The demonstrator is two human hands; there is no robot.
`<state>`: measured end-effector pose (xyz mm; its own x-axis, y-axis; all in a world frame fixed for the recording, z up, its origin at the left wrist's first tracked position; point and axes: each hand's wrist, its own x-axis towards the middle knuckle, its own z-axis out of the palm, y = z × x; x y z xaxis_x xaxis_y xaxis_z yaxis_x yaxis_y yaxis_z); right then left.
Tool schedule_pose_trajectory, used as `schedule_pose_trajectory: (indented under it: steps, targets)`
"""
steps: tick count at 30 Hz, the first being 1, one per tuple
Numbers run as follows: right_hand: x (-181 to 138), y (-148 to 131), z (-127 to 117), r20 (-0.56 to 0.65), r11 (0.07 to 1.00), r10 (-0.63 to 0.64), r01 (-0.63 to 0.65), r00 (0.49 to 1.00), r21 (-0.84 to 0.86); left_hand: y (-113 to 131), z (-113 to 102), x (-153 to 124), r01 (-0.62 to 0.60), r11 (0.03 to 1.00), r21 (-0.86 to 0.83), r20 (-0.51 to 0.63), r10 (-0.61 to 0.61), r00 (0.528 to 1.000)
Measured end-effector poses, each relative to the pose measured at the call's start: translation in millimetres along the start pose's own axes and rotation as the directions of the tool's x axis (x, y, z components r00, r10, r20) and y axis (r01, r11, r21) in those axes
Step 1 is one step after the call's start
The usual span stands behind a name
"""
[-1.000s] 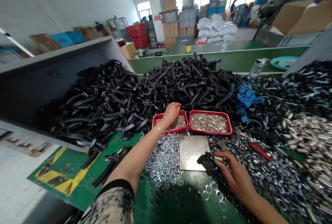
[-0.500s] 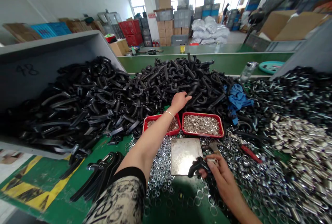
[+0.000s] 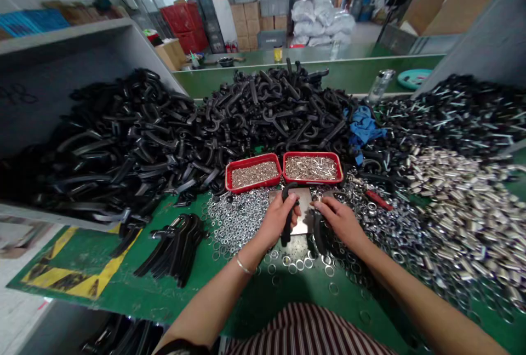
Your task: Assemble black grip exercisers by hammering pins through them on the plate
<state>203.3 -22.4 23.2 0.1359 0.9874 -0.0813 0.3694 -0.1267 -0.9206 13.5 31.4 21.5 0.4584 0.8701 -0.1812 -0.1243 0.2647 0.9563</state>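
My left hand is closed round a curved black plastic handle piece, holding it upright over the small steel plate. My right hand grips a second black handle piece just right of the plate, fingers curled over it. Both hands are close together, above a scatter of silver washers. Two red trays filled with small metal parts sit side by side just beyond the plate.
A big heap of black curved handles covers the back and left of the green bench. Silver cylinders pile up at right, a blue cloth beyond them. A stack of black pieces lies at left. Grey bin wall at far left.
My left hand came back from the black heap with a handle piece and now meets the right hand over the steel plate. The camera tilted down and nearer.
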Motion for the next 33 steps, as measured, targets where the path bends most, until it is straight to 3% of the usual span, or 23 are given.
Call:
schedule_pose_trajectory:
  steps: [3,10,15,19,22,26,30,33]
  targets:
    - [9.5,-12.9,2.3,-0.033,0.942,-0.215,0.198,0.976,-0.27,-13.7,9.3,-2.4,0.065,0.998,0.008,-0.01,-0.065,0.998]
    - [14.3,-18.1,4.0,0.109,0.854,-0.226,0.251,0.968,-0.456,-19.0,5.2,-3.1,0.061,0.995,0.074,0.071,-0.066,0.995]
    - [12.7,-7.5,6.0,0.239,0.842,-0.236,0.321,0.942,-0.433,-21.8,4.5,-5.2,0.02,0.982,0.19,0.132,-0.046,0.99]
    - [4.6,1.1,11.3,0.128,0.903,-0.226,0.257,0.966,-0.345,-26.1,7.0,-6.6,0.019,0.967,0.255,0.073,-0.039,0.997]
    - [-2.6,0.0,14.5,0.05,0.957,-0.148,0.156,0.988,-0.245,-27.4,9.6,-9.3,0.002,0.957,0.291,0.036,-0.013,0.999]
    - [-5.7,-8.4,12.2,0.113,0.969,-0.107,0.129,0.988,-0.212,-28.9,11.4,-14.6,-0.025,0.933,0.359,-0.005,0.029,1.0]
    - [-3.4,-14.0,5.5,0.215,0.948,-0.146,0.199,0.966,-0.247,-27.7,6.7,-19.4,-0.06,0.772,0.633,0.009,0.07,0.998]
    - [-7.4,-16.8,2.0,0.34,0.964,-0.108,0.182,0.934,-0.192,-21.9,1.7,-25.8,-0.135,0.574,0.808,0.137,0.041,0.99]
